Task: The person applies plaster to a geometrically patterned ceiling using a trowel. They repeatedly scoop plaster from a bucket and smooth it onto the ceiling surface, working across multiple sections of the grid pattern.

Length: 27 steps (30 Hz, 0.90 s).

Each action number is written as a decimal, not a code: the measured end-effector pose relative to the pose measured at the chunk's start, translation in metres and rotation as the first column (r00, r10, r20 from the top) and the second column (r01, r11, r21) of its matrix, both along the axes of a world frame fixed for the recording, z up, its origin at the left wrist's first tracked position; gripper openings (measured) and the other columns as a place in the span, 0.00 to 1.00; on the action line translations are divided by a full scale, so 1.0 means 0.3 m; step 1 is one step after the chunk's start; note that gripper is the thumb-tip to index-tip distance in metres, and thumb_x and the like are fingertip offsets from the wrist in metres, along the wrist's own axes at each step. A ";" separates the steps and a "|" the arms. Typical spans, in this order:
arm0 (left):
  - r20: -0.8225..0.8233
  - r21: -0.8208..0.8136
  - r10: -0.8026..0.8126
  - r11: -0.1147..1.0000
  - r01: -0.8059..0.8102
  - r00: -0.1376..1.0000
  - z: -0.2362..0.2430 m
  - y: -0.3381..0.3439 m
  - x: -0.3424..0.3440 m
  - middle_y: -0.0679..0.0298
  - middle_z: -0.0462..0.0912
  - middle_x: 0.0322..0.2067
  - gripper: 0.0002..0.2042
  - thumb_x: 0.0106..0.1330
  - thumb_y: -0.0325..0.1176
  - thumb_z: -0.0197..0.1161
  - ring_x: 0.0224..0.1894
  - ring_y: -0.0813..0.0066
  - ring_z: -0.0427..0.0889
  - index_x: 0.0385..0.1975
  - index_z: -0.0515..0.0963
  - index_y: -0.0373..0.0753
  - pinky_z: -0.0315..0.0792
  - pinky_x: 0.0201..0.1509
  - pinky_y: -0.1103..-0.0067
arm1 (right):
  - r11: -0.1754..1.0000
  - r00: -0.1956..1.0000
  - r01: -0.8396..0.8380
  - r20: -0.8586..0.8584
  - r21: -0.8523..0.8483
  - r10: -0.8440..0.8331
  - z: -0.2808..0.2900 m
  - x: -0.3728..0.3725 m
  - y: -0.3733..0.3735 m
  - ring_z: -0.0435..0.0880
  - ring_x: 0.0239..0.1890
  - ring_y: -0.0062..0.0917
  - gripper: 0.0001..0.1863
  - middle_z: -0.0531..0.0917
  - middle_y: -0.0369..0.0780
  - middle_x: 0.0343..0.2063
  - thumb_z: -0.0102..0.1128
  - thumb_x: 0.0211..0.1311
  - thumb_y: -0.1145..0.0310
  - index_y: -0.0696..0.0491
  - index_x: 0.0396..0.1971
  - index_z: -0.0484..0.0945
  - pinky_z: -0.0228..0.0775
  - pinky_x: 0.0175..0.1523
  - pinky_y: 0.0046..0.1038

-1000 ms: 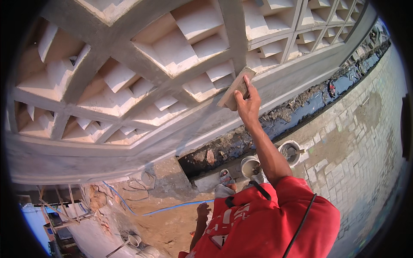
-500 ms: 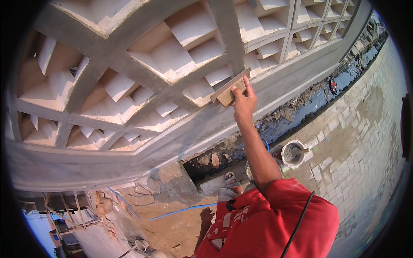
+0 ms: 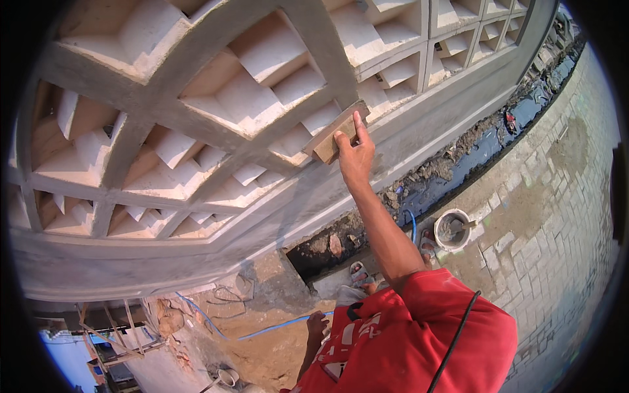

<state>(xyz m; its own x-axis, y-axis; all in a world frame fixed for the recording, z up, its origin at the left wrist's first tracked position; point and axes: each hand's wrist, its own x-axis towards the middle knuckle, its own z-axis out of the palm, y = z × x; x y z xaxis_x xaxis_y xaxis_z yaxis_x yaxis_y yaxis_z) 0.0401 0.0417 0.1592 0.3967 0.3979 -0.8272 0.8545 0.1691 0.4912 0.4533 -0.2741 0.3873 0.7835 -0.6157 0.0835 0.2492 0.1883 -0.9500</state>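
Note:
My right hand (image 3: 356, 157) is raised at arm's length, its fingers closed around the handle of a wooden float (image 3: 324, 145). The float's long flat board is against, or very close to, the grey band along the lower edge of a pale lattice wall (image 3: 154, 101). My thumb and index finger lie along the float's back. Down beside the red shirt hangs my left hand (image 3: 317, 322), its fingers loosely bent and slightly apart, with nothing visible in them. Part of that hand is in shadow.
A white bucket (image 3: 453, 230) of grey mix, with a tool in it, stands by my feet on the paving (image 3: 534, 242). Between wall and paving runs a ditch (image 3: 458, 167) of dark water and rubble. A blue hose (image 3: 275, 325) crosses the ground; wooden scaffolding (image 3: 118, 334) stands lower left.
The view has shifted a little. My right hand has moved the wooden float slightly upward along the wall. My left hand stays low by my side.

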 end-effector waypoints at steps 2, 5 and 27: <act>0.007 -0.027 -0.080 0.996 0.080 0.997 -0.031 0.024 -0.017 0.58 0.79 0.35 0.14 0.55 0.34 0.61 0.26 0.67 0.80 0.38 0.74 0.35 0.69 0.23 0.78 | 0.999 1.000 0.021 0.008 -0.043 -0.020 0.002 -0.003 0.037 0.72 0.53 0.33 0.30 0.72 0.52 0.51 0.55 0.51 0.73 0.63 0.56 0.63 0.61 0.57 0.29; 0.110 0.223 -0.628 0.771 0.596 0.771 -0.038 0.038 -0.039 0.55 0.79 0.36 0.16 0.52 0.38 0.64 0.33 0.62 0.80 0.37 0.75 0.34 0.72 0.31 0.73 | 0.985 0.994 -0.107 0.013 -0.134 0.110 -0.064 -0.071 0.086 0.73 0.49 0.26 0.31 0.75 0.47 0.48 0.55 0.51 0.74 0.61 0.58 0.62 0.62 0.55 0.23; -0.069 -0.125 -0.339 0.936 0.329 0.938 -0.292 0.121 0.048 0.67 0.73 0.22 0.07 0.55 0.30 0.55 0.18 0.76 0.75 0.33 0.73 0.40 0.60 0.14 0.85 | 0.466 0.822 -0.385 0.067 0.797 0.565 -0.335 -0.631 -0.221 0.78 0.42 0.24 0.26 0.74 0.39 0.47 0.52 0.60 0.68 0.53 0.59 0.59 0.75 0.43 0.27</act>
